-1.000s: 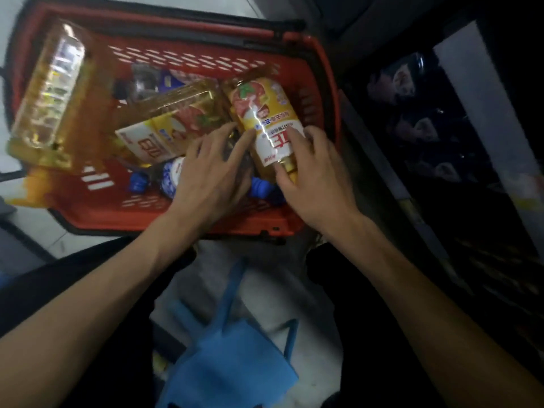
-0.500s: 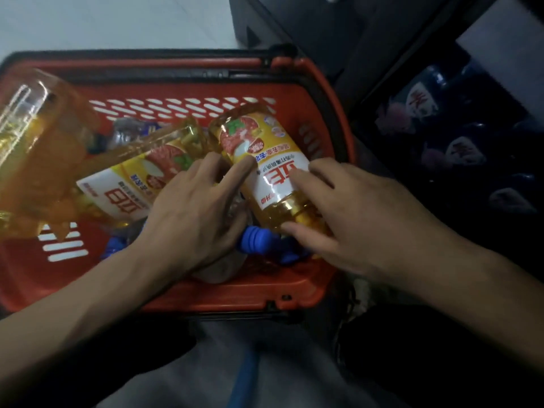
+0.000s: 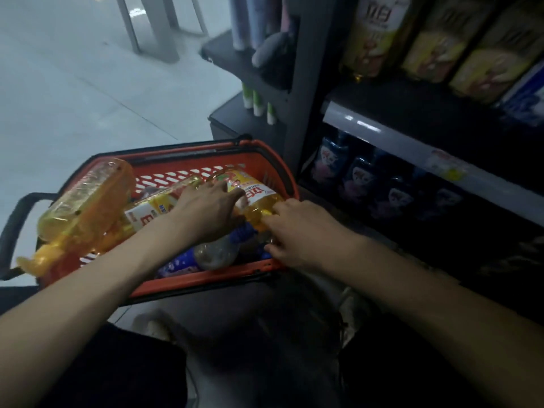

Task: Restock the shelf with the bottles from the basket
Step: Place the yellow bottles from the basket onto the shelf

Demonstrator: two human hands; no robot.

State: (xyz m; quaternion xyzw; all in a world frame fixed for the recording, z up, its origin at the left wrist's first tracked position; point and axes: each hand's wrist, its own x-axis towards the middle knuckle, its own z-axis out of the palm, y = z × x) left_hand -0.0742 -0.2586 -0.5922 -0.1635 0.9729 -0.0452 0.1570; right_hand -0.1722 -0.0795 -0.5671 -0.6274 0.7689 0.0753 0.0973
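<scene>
- The person's dark-clothed legs fill the bottom of the view, and both bare forearms reach forward from them into the basket point(image 3: 206, 279).
- The right hand point(image 3: 300, 234) is at the basket's near right corner. Its fingers are curled round the neck end of a labelled oil bottle point(image 3: 256, 198), gripping it.
- The left hand point(image 3: 206, 210) lies over the same bottle from the left, with its fingers point(image 3: 234, 198) stretched onto the label. Its thumb is hidden, so I cannot tell whether it grips or only rests there.
- That bottle lies tilted on top of the other goods, on the right side of the red basket, which sits on the floor point(image 3: 73, 83).
- Under the hands lies a clear bottle point(image 3: 215, 253) with a blue cap.
- Partly under the left wrist is a second labelled bottle point(image 3: 147, 214), lying on its side.
- A large oil bottle point(image 3: 85, 201) leans across the basket's left rim, with its yellow cap end sticking out over the edge.
- A black handle point(image 3: 17, 219) curves out from the basket's left side.
- The shelf point(image 3: 382, 134) stands just beside the basket on the right. Dark blue packs point(image 3: 359, 178) fill its lower level.
- Yellow-labelled bottles point(image 3: 374, 33) stand in a row on the upper level.
</scene>
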